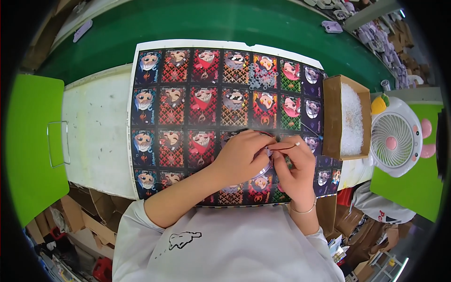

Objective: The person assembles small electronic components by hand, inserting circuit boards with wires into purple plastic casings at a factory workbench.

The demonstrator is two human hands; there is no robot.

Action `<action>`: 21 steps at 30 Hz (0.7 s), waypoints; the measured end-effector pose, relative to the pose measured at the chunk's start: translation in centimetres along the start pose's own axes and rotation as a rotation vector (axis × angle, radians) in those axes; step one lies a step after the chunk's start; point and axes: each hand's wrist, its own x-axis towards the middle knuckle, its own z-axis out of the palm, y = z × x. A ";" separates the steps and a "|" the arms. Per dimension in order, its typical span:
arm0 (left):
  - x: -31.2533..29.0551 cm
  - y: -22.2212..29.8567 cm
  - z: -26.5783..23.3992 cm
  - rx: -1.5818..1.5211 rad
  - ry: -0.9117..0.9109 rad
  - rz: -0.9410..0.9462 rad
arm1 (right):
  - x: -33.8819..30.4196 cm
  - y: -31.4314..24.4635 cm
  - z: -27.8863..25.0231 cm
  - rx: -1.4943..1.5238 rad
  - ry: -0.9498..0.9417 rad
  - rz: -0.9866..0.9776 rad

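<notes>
My left hand (246,152) and my right hand (298,171) meet over a dark sheet (178,157) printed with rows of cartoon cards. Both are closed, fingertips pinched together around a small pale lilac plastic part (269,152). Thin dark red wires (285,146) run out between the fingers, by a small white tip at the right hand. Most of the part is hidden by my fingers. A curved, clear or pale edge (264,172) shows beneath the left hand. Further up the sheet lies a loose heap of small translucent pieces (264,77).
Right of the sheet stands a cardboard box (332,117) of small clear pieces, with a white fan (392,141) beyond. A thin rod (311,130) lies near the box. Across the back runs a green belt (197,23) carrying lilac plastic parts (332,27). Green panels (40,145) flank the table.
</notes>
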 end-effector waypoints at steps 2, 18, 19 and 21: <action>0.1 0.0 -0.2 -0.005 -0.016 0.005 | 0.1 -0.2 0.0 -0.109 -0.006 -0.060; -0.3 0.0 -0.3 0.027 -0.059 -0.009 | 0.7 5.3 -3.0 -0.874 0.009 -0.009; -0.5 -0.1 -0.3 0.020 -0.046 -0.014 | 0.4 4.7 -2.5 -0.640 -0.037 -0.028; -0.5 -0.4 -0.4 0.027 -0.055 -0.015 | -0.7 2.4 -2.5 -0.142 -0.232 0.042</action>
